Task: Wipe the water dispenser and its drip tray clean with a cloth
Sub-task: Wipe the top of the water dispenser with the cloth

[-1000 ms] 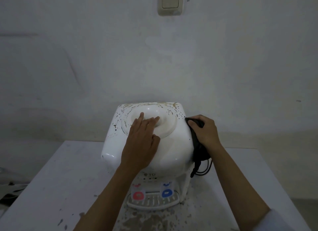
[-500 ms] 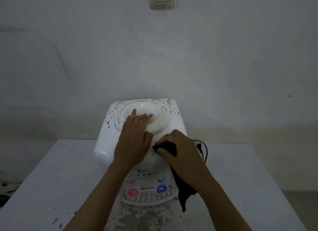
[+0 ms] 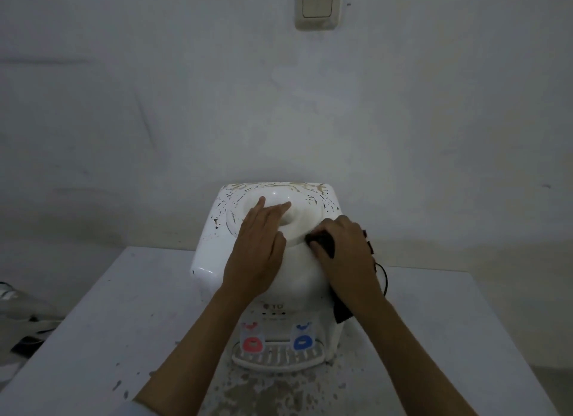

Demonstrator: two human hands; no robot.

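A white tabletop water dispenser (image 3: 210,251) stands on a table against the wall, its top speckled with brown dirt around the round bottle seat. My left hand (image 3: 257,251) lies flat on the top with fingers stretched over the seat. My right hand (image 3: 344,254) presses a dark cloth (image 3: 324,243) onto the top's right front part; the cloth's end hangs down the right side. Below, a red tap (image 3: 252,342) and a blue tap (image 3: 304,341) sit over the slotted drip tray (image 3: 276,360).
The white table (image 3: 102,332) is stained and speckled in front of the dispenser. A black cord (image 3: 384,276) loops behind the dispenser's right side. A wall switch (image 3: 317,4) is mounted high above. Dark items lie on the floor at the far left (image 3: 24,344).
My right hand with the cloth has swept from the dispenser's right side across the front and back up onto the top's right part. My left hand stays pressed on the top.
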